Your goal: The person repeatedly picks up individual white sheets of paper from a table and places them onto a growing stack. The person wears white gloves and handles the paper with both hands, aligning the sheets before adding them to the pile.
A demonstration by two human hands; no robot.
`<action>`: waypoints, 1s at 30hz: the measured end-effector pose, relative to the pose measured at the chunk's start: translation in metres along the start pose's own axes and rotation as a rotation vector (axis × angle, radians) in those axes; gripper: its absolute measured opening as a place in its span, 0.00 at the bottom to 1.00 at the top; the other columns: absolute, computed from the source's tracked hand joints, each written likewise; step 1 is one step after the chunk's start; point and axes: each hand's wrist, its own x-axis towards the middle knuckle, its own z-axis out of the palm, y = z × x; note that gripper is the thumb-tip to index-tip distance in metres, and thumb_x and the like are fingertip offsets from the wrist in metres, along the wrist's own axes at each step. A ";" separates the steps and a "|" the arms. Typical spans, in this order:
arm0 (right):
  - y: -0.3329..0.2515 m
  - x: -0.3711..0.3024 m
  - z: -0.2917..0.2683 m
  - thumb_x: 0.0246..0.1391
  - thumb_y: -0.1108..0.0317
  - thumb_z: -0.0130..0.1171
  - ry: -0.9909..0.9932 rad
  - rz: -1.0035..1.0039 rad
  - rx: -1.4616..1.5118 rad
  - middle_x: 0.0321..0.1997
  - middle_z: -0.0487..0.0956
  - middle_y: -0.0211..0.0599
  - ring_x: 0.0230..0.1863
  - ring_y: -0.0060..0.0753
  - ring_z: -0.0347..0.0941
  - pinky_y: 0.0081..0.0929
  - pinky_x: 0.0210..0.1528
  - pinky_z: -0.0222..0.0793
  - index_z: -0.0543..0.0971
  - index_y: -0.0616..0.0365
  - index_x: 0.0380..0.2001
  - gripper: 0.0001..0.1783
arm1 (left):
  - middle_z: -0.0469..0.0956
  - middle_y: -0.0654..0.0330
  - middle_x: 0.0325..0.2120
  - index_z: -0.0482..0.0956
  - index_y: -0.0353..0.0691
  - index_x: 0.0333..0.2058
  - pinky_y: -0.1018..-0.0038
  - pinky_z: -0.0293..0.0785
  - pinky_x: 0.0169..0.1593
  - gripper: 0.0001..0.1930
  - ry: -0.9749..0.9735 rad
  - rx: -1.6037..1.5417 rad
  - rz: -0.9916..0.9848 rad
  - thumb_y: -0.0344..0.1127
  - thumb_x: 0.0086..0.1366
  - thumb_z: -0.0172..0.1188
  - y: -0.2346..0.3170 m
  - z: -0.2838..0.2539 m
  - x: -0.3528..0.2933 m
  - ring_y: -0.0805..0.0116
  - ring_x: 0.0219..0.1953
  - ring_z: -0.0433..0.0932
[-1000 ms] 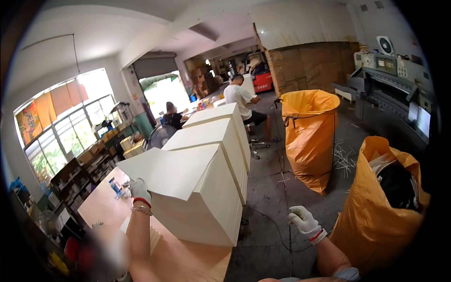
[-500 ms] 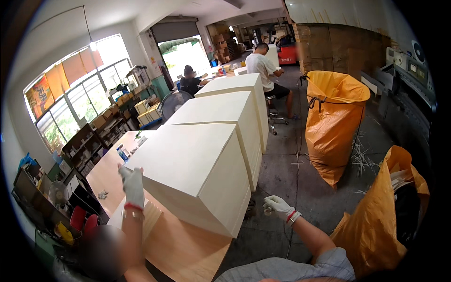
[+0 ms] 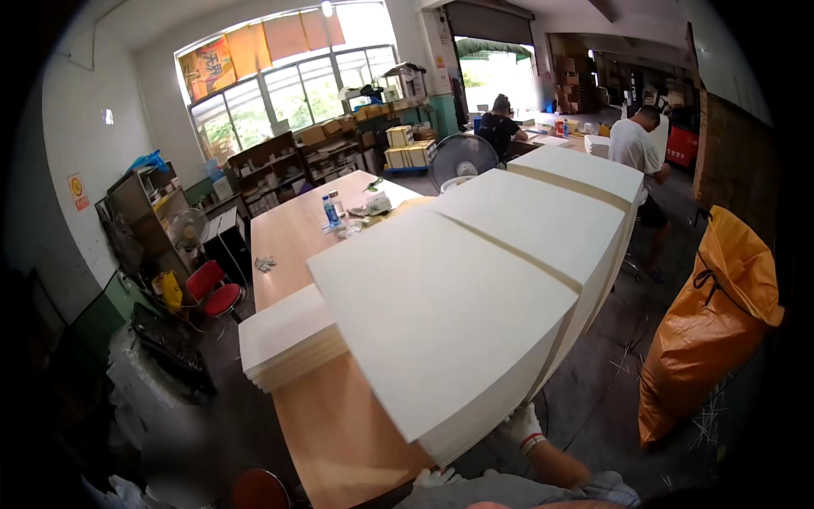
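Tall stacks of large cream-white paper sheets (image 3: 449,297) stand in a row along the right side of a wooden table (image 3: 339,433). Both of my hands wear white gloves. Low at the nearest stack's front corner is my left hand (image 3: 437,478), its fingers lying apart by the lower edge; the rest of it is cut off by my body. My right hand (image 3: 523,424), with a red cuff at the wrist, is against the lower right side of that stack. Its fingers look stretched out, though their tips are partly hidden.
A lower paper pile (image 3: 292,331) sits on the table's left. Farther back are a bottle (image 3: 330,210) and a crumpled glove (image 3: 265,264). An orange sack (image 3: 708,331) stands right among floor scraps. Two people sit beyond the stacks, near a fan (image 3: 463,161). A red stool (image 3: 259,489) is near left.
The view has swung left. My left hand has come from the stack's left side down to its near lower edge. My right hand, formerly free in the air, is now at the stack's side.
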 end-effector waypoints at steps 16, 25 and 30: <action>-0.021 -0.008 0.071 0.71 0.42 0.34 0.326 0.254 0.051 0.75 0.60 0.38 0.71 0.53 0.59 0.61 0.69 0.56 0.58 0.45 0.71 0.33 | 0.61 0.51 0.59 0.58 0.40 0.65 0.63 0.64 0.59 0.24 0.085 0.048 -0.035 0.37 0.73 0.46 -0.001 0.071 0.065 0.58 0.57 0.63; 0.037 -0.004 0.071 0.70 0.39 0.39 0.441 0.297 0.067 0.70 0.66 0.38 0.68 0.50 0.63 0.62 0.72 0.53 0.64 0.48 0.67 0.33 | 0.64 0.52 0.55 0.61 0.41 0.62 0.62 0.66 0.55 0.21 0.034 0.071 -0.078 0.39 0.74 0.45 0.013 0.036 0.074 0.58 0.52 0.66; 0.092 -0.054 0.087 0.65 0.52 0.52 0.147 0.205 0.388 0.59 0.76 0.45 0.61 0.50 0.71 0.53 0.68 0.64 0.76 0.58 0.55 0.23 | 0.66 0.53 0.53 0.62 0.41 0.61 0.62 0.68 0.52 0.20 -0.026 0.080 -0.100 0.41 0.74 0.44 0.033 -0.029 0.067 0.58 0.50 0.67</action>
